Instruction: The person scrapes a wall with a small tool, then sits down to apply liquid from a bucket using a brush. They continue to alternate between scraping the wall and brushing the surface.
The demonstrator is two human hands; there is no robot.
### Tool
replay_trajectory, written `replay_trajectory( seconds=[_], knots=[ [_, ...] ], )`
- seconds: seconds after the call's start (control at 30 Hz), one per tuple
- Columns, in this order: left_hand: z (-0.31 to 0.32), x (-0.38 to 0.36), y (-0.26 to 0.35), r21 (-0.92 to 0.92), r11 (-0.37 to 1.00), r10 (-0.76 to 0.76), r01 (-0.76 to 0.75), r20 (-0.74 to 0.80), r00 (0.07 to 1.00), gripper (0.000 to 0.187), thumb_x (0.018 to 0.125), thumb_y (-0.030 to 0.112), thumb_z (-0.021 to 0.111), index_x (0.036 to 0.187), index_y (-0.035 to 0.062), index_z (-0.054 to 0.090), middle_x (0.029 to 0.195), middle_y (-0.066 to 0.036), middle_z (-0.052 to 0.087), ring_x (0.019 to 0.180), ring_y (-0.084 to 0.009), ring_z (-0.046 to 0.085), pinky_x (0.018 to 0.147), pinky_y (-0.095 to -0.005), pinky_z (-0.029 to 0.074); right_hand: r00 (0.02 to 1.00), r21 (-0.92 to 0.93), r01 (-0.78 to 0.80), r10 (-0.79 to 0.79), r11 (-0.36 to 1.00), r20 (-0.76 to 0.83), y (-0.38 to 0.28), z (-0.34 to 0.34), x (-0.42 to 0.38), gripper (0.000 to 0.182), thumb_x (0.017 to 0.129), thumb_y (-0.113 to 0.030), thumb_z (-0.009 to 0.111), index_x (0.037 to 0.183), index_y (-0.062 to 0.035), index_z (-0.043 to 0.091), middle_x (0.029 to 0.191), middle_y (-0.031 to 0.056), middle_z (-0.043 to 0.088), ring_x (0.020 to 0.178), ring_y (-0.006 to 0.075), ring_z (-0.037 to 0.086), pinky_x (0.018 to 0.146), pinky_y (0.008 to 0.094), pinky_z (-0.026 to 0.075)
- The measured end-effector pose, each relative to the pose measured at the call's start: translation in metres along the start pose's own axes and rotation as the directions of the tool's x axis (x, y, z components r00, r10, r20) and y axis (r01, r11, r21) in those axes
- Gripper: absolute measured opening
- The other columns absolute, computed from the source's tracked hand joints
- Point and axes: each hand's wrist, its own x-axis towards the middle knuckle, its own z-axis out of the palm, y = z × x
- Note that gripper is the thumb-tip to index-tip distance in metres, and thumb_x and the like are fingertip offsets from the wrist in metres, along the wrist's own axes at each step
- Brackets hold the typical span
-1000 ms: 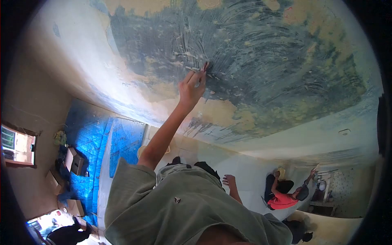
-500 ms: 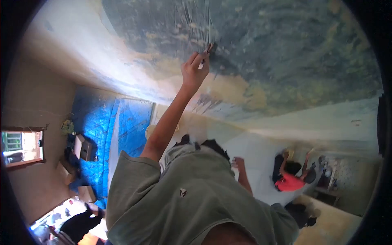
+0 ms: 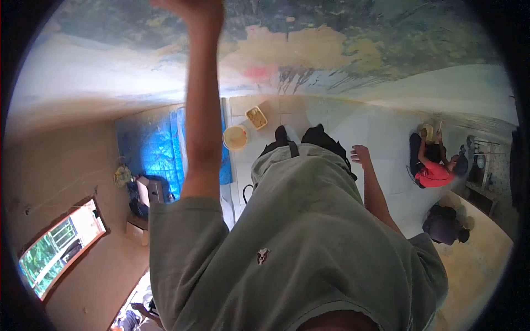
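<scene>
My left hand (image 3: 190, 6) is raised to the painted wall (image 3: 314, 47) at the top edge of the view. Its fingers are cut off by the frame, so whatever it holds is hidden. The wall carries dark grey-green paint with tan and pale patches, and dark drip streaks run lower down. My right hand (image 3: 360, 154) hangs beside my right leg, fingers loosely bent and apart, with nothing visible in it. A round pale bucket (image 3: 236, 138) and a rectangular tub (image 3: 256, 117) with yellowish-brown contents stand on the floor near my feet.
Blue sheeting (image 3: 160, 154) is at the left, near cardboard boxes (image 3: 148, 190) and a window (image 3: 63, 248). At the right a person in a red shirt (image 3: 433, 175) is low near the wall, hands raised. A dark bulky object (image 3: 444, 225) lies closer, beside a curved tan surface (image 3: 475, 248).
My left hand has moved up and left, partly out of view; earlier it pinched a small thin tool against the wall. The view has tilted, showing more floor, the bucket and the tub.
</scene>
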Motion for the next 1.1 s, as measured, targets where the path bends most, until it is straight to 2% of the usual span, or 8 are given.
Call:
replay_trajectory(
  seconds=[0.13,0.43,0.67,0.8,0.83,0.87,0.9,1.1],
  knots=[
    [-0.027,-0.085,0.004,-0.010,0.973,-0.220,0.232,0.278,0.935,0.017,0.076,0.008,0.072,0.065,0.0016,0.061,0.051,-0.005,0.044,0.045,-0.0082,0.034,0.042,-0.0265,0.027,1.000,-0.008,0.006,-0.006,1.000,-0.027,-0.016,0.022,-0.007,0.033,0.081,-0.030,0.058,0.105,-0.0075,0.058,0.086,0.0088,0.063,0.065,0.0208,0.062,0.059,0.0373,0.052],
    [0.005,0.035,-0.025,-0.184,0.980,0.038,-0.070,-0.173,0.984,0.033,0.077,0.017,0.072,0.055,0.0057,0.050,0.048,0.002,0.041,0.046,-0.0073,0.030,0.042,-0.0270,0.026,1.000,-0.022,-0.006,0.006,1.000,-0.031,0.001,0.017,0.009,0.031,0.082,-0.029,0.057,0.103,-0.0058,0.059,0.086,0.0113,0.064,0.061,0.0218,0.062,0.054,0.0364,0.052],
    [-0.078,-0.231,-0.015,0.261,0.916,-0.401,0.306,0.645,0.651,0.011,0.078,0.012,0.067,0.073,0.0055,0.059,0.069,-0.013,0.058,0.055,-0.0315,0.057,0.049,-0.0385,0.043,0.999,0.066,0.036,-0.033,0.997,-0.041,0.013,0.015,0.019,0.029,0.085,-0.029,0.055,0.104,-0.0071,0.057,0.086,0.0107,0.064,0.065,0.0216,0.062,0.058,0.0378,0.052],
    [-0.110,-0.205,0.017,0.217,0.859,-0.499,0.463,0.555,0.666,0.008,0.074,0.005,0.069,0.074,0.0055,0.061,0.065,-0.006,0.056,0.046,-0.0155,0.045,0.044,-0.0292,0.035,0.999,0.089,-0.009,0.013,0.996,-0.048,0.043,-0.003,0.029,0.025,0.081,-0.028,0.056,0.097,-0.0087,0.058,0.080,0.0092,0.061,0.061,0.0200,0.057,0.053,0.0376,0.047],
    [-0.108,-0.192,0.016,0.199,0.877,-0.470,0.438,0.551,0.690,0.008,0.073,0.004,0.069,0.074,0.0061,0.062,0.064,-0.005,0.055,0.045,-0.0127,0.041,0.043,-0.0280,0.033,0.938,-0.404,0.346,-0.326,0.847,0.121,0.137,-0.031,0.131,0.022,0.079,-0.025,0.056,0.094,-0.0083,0.059,0.076,0.0090,0.060,0.061,0.0194,0.057,0.051,0.0379,0.047],
    [-0.103,-0.183,0.009,0.163,0.909,-0.411,0.384,0.501,0.762,0.010,0.071,-0.001,0.071,0.076,0.0060,0.065,0.063,-0.001,0.054,0.044,-0.0079,0.035,0.041,-0.0242,0.028,0.998,0.038,-0.022,0.024,0.999,-0.059,0.081,-0.014,0.058,0.019,0.079,-0.023,0.055,0.088,-0.0075,0.060,0.072,0.0089,0.059,0.056,0.0196,0.056,0.048,0.0376,0.047],
    [-0.097,-0.168,0.009,0.160,0.876,-0.474,0.455,0.452,0.755,0.011,0.070,-0.002,0.071,0.074,0.0070,0.065,0.064,-0.001,0.055,0.043,-0.0074,0.034,0.042,-0.0237,0.028,0.939,-0.340,0.341,-0.329,0.876,0.095,0.181,-0.025,0.162,0.022,0.086,-0.015,0.046,0.072,-0.0065,0.061,0.070,0.0089,0.061,0.055,0.0212,0.060,0.047,0.0392,0.048],
    [-0.036,0.006,0.071,0.093,0.978,-0.193,0.186,0.075,0.978,0.011,0.071,0.002,0.075,0.075,0.0031,0.065,0.064,-0.001,0.057,0.043,-0.0067,0.033,0.044,-0.0231,0.027,0.987,0.073,-0.155,0.152,0.985,0.047,0.086,-0.052,0.069,0.029,0.084,-0.024,0.054,0.106,-0.0055,0.055,0.083,0.0170,0.062,0.059,0.0343,0.061,0.051,0.0447,0.051]
  ],
)
